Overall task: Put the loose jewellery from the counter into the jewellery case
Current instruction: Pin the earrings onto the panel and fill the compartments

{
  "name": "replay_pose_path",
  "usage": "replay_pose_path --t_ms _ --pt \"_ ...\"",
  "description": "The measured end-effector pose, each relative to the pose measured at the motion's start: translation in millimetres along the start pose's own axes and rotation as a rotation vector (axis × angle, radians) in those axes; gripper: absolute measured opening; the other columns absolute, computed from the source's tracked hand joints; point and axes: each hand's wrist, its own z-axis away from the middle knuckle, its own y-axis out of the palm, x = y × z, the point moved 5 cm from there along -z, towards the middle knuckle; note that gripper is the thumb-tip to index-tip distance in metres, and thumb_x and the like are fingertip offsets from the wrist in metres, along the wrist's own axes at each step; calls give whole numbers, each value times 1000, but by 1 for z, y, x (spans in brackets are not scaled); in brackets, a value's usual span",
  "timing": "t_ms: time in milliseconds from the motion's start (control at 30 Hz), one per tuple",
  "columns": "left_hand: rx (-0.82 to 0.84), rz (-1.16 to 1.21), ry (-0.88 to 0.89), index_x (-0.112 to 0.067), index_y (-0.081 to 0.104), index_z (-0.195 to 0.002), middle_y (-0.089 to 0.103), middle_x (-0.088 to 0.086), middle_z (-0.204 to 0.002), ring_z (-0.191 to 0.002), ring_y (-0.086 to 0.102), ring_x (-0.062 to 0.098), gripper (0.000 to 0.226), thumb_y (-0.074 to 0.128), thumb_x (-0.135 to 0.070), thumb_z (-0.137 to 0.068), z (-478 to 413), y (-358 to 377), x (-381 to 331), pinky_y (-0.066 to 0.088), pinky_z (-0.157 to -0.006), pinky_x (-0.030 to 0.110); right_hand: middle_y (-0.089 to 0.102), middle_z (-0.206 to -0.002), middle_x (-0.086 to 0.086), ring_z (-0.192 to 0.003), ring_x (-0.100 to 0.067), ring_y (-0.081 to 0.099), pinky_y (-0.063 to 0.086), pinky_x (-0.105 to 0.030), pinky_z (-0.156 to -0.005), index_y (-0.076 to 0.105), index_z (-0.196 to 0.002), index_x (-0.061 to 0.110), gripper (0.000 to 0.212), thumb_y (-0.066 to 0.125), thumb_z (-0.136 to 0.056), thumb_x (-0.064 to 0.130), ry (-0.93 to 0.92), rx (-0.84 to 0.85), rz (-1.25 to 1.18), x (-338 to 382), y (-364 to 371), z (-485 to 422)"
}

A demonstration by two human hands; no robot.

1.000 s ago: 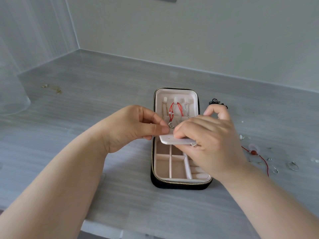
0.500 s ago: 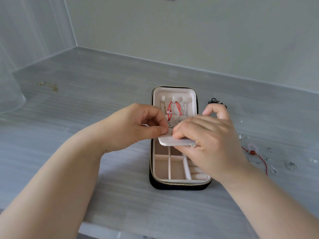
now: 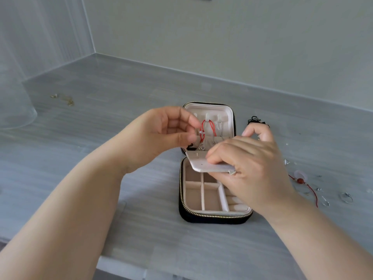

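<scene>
1. Head view: an open black jewellery case point(image 3: 212, 218) with a brass zip lies on a grey counter point(image 3: 101, 158), its lid point(image 3: 210, 110) raised toward the back wall.
2. The right hand point(image 3: 254, 168) grips a pale flap point(image 3: 201, 163) over the middle of the case, fingers curled on its top face, index finger raised off it.
3. The left hand point(image 3: 161, 134) hovers above the flap's left end, apart from it; thumb and forefinger are pinched nearly together, and I cannot tell whether anything small sits between them.
4. A red cord point(image 3: 207, 128) hangs from a hook inside the lid, with small silver pieces dangling at its lower end.
5. The tray half shows several beige compartments; the ones in clear view look bare.
6. Loose jewellery lies on the counter to the right of the case: a red string with a red bead point(image 3: 300, 181), a silver ring point(image 3: 346, 197) and small silver bits near them.
7. A black tangled piece point(image 3: 255, 120) sits just beyond the right hand, beside the lid.
8. A thin gold chain point(image 3: 64, 99) lies far off to the left, near a clear container point(image 3: 14, 102).
</scene>
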Motion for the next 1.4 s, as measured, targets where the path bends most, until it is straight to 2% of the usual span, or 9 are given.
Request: replay_pose_path --t_ms 233,367,533,867,1067,1267,1400 --pt "42 26 -104 -12 60 -88 65 -3 -69 -69 61 8 26 68 1 -66 -1 -1 14 51 -70 19 66 -62 5 -54 -19 62 26 -29 -75 55 -60 15 20 66 -73 4 -1 -16 -5 -1 0 1" --pt "48 23 -106 -14 60 -88 66 -4 -67 -68 61 7 31 70 -6 -60 -2 0 14 49 -71 17 66 -61 5 -53 -19 60 28 -30 -75 57 -60 15 21 71 -73 6 -3 -30 11 -1 -1 1" --pt "57 32 -104 -15 59 -90 66 -3 -67 -67 62 7 34 70 -6 -59 -2 3 12 48 -69 16 66 -60 6 -52 -19 59 29 -30 -76 59 -60 15 21 74 -74 10 -4 -43 15 -2 -2 1" --pt "85 -8 -127 -13 59 -92 65 -4 -67 -69 61 7 33 68 -5 -62 0 4 10 47 -70 15 65 -59 5 -52 -19 59 29 -30 -77 59 -60 15 22 77 -72 12 8 -26 19 -2 -1 1" --pt "124 -103 -162 -11 61 -102 66 -4 -71 -73 61 6 33 66 4 -73 1 4 11 47 -72 15 65 -59 5 -53 -18 60 29 -30 -77 58 -61 16 20 72 -74 8 7 -25 16 -1 0 2" --pt "112 -90 -176 -12 61 -108 69 -2 -73 -74 64 6 45 69 -10 -64 4 2 8 48 -72 15 66 -61 6 -53 -17 60 29 -30 -77 57 -61 16 21 72 -76 10 9 -39 -10 0 -1 0" --pt "89 -81 -188 -15 63 -107 71 1 -74 -75 65 8 45 70 -13 -62 5 -1 8 48 -73 15 66 -60 6 -52 -17 60 28 -30 -77 58 -61 15 20 71 -75 9 10 -45 -1 0 -1 1"
